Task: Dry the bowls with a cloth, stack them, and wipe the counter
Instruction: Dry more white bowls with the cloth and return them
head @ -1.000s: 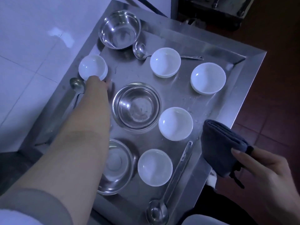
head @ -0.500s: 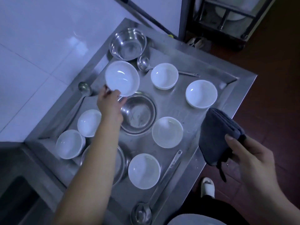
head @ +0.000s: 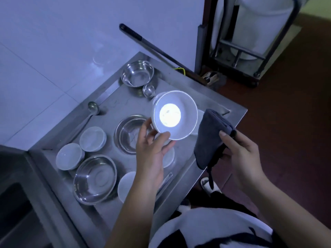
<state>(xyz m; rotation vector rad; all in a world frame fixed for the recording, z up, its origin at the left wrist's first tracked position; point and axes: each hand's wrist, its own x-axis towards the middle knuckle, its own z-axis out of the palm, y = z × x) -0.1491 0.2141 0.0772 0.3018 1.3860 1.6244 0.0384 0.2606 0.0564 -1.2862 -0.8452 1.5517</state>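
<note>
While the left hand (head: 152, 151) pinches the white bowl (head: 174, 115) at frame centre, tilted mouth-up for wiping, the right hand (head: 240, 154), fingers curled, grips the folded cloth (head: 209, 138) beside it, apparently ready to dry.

A white bowl (head: 174, 115), a dark grey cloth (head: 209, 138), silver steel bowls (head: 95, 179) on a grey steel counter (head: 114, 104).

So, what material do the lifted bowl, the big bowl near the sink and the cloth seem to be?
Lifted bowl: likely glazed ceramic or melamine; white, glossy, its bottom glows with light.
Big bowl: stainless steel; grey, mirror-like reflections.
Cloth: soft dark fabric, probably microfibre; thick matte folds.
</note>
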